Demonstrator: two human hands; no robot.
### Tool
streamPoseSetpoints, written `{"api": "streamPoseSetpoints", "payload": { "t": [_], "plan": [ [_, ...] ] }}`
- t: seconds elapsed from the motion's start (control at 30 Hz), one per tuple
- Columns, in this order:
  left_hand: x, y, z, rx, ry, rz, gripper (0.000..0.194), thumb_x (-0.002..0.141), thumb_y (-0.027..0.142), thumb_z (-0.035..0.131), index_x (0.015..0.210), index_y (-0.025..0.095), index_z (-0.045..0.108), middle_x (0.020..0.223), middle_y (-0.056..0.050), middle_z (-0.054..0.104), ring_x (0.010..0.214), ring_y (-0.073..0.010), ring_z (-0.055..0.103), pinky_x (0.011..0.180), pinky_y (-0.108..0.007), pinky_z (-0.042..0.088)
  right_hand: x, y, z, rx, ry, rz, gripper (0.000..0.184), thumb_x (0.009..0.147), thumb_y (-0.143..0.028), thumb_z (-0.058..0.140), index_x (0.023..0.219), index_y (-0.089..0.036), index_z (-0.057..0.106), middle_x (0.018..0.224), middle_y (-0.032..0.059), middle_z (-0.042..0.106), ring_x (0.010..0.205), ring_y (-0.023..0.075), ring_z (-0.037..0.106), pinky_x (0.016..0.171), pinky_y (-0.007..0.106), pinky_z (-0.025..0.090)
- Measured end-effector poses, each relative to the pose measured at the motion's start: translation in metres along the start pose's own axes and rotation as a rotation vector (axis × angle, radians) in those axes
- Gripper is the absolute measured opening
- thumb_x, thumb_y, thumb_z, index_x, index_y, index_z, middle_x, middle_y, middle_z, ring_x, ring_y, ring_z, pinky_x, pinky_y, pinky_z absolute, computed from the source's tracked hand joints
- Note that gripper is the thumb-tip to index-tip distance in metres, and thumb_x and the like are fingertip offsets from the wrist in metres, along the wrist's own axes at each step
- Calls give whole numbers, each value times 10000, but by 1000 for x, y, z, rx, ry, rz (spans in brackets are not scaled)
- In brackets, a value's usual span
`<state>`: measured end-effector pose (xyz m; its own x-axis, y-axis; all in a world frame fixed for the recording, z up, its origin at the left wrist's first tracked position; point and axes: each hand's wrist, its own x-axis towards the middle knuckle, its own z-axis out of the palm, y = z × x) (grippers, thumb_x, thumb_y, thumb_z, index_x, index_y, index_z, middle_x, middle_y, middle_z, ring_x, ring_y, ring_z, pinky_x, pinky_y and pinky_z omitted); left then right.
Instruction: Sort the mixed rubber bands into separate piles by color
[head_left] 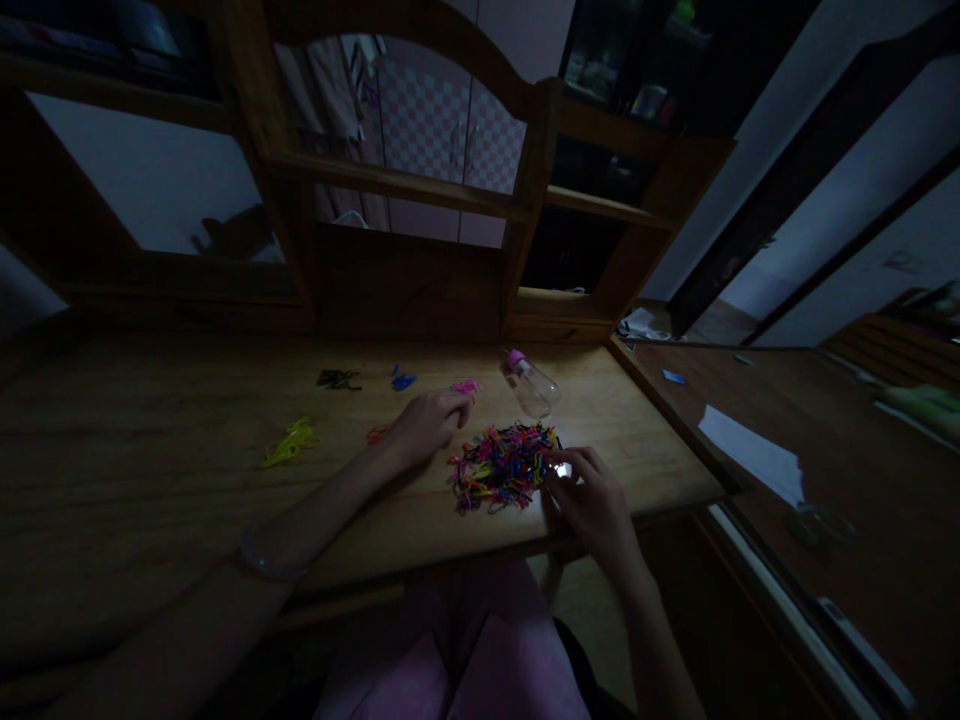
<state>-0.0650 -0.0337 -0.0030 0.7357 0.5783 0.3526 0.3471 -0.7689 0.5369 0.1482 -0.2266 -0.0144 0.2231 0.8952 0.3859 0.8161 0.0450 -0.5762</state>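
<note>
Head view: pile of small bands, tangled, multicolored, on counter. Right hand: fingertips at pile's right edge; grip cannot be told. Left hand: beyond pile's left side, fingers bent at pink bands; grip unclear. Clear bottle, pink-capped, behind pile.

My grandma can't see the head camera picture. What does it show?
Two hands, left and right, sort through colorful bands on a wooden desk. The right touches a mixed pile; the left is at a pink bunch.
</note>
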Motion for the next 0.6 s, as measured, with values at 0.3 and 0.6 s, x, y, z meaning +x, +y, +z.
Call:
{"api": "streamPoseSetpoints", "payload": {
  "t": [0.3, 0.6],
  "plan": [
    [0, 0, 1, 19, 0, 18, 156, 760, 95, 394, 671, 189, 481, 710, -18, 554, 692, -162, 512, 665, -280, 352, -2, -8, 6, -52, 30, 1, 271, 840, -139, 560, 1086, -241, 613, 1058, 64, 595, 893, 203, 577, 755, 302, 482],
    [0, 0, 0, 36, -12, 31, 168, 758, 77, 400, 677, 185, 500, 705, -17, 556, 694, -159, 518, 669, -281, 359, 1, -15, 12, -40, 26, 43, 153, 832, -165, 569, 967, -213, 621, 982, 47, 597, 827, 180, 582, 720, 277, 457]
  ]
}}
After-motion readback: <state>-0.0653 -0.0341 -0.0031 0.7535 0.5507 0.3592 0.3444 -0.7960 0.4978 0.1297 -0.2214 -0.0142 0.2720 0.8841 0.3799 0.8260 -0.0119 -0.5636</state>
